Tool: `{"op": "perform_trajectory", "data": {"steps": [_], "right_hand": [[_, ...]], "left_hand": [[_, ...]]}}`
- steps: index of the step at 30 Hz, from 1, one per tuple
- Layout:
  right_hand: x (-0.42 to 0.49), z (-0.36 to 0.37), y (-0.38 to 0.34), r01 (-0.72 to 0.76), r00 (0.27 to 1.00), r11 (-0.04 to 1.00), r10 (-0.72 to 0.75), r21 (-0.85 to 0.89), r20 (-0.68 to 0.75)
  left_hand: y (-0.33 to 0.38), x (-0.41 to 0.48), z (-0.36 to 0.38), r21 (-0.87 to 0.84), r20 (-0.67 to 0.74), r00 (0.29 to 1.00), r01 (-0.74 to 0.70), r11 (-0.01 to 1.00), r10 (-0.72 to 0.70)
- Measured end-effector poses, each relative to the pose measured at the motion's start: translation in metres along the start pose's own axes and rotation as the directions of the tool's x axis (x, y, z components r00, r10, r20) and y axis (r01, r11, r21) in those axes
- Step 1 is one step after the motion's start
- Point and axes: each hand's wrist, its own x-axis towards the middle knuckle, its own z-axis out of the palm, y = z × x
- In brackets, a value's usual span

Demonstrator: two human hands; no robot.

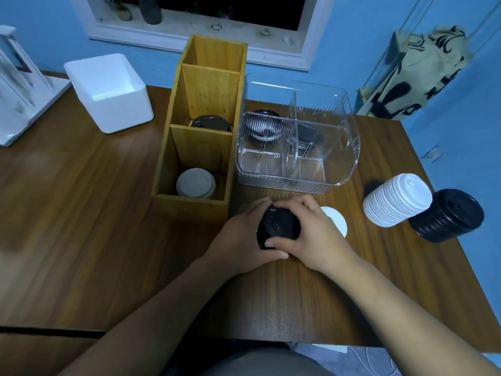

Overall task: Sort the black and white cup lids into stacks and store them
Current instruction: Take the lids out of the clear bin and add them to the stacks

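Centre frame: my left hand (pixel 241 234) and right hand (pixel 315 236) both curl around a short stack of round black plastic cup lids (pixel 278 226), fingers and thumbs wrapped on its glossy rim. A flat white plastic lid (pixel 337 221) lies just right, partly under my right hand. Right edge: a ribbed white lid stack (pixel 393 200) and a black lid stack (pixel 447 215) lie tipped, side by side, on the brown wooden table (pixel 81 213).

Blue walls (pixel 352 36), white-framed dark window (pixel 200 12), wooden table (pixel 81 226).
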Motion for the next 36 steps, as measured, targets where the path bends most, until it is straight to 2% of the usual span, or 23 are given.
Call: {"op": "perform_trajectory", "data": {"steps": [6,10,12,14,16,19,23,26,29,32,36], "right_hand": [[0.001,0.000,0.003,-0.013,0.998,1.000,0.014,-0.012,0.066],[0.007,-0.018,-0.002,0.068,0.985,0.994,-0.052,-0.090,0.164],[0.021,-0.037,-0.010,0.140,0.987,0.981,-0.128,-0.133,0.096],[0.046,-0.060,-0.020,0.186,0.978,0.970,-0.199,-0.159,-0.069],[0.081,-0.081,-0.033,0.209,0.955,0.959,-0.242,-0.188,-0.172],[0.144,-0.094,-0.044,0.187,0.956,0.955,-0.231,-0.231,-0.181],[0.224,-0.089,-0.045,0.060,0.998,0.943,-0.066,-0.329,-0.008],[0.263,-0.077,-0.044,0.024,0.984,0.879,0.064,-0.475,0.168],[0.287,-0.069,-0.042,0.020,0.938,0.854,0.164,-0.520,0.306],[0.302,-0.069,-0.041,0.008,0.859,0.852,0.262,-0.523,0.439],[0.308,-0.061,-0.039,0.052,0.767,0.799,0.352,-0.599,0.536]], "left_hand": [[0.007,0.003,-0.003,-0.047,-0.031,0.999,-0.040,0.998,0.039],[0.006,0.000,-0.002,-0.057,-0.037,0.999,-0.007,0.998,0.005],[0.005,0.000,-0.002,-0.025,-0.038,0.999,0.016,1.000,-0.016],[0.006,0.000,-0.002,0.015,-0.028,0.998,0.056,0.998,-0.056],[0.005,0.000,-0.002,0.015,-0.015,0.995,0.094,0.995,-0.094],[0.006,-0.001,-0.003,0.011,-0.008,0.994,0.105,0.994,-0.105],[0.006,0.000,-0.004,0.008,-0.007,0.994,0.108,0.994,-0.108],[0.006,0.000,-0.004,0.003,-0.007,0.994,0.112,0.994,-0.112],[0.006,0.001,-0.004,-0.002,-0.005,0.994,0.109,0.994,-0.109],[0.005,0.001,-0.005,-0.004,0.006,0.993,0.117,0.993,-0.117],[0.005,0.002,-0.007,-0.012,0.014,0.993,0.116,0.993,-0.116]]}}
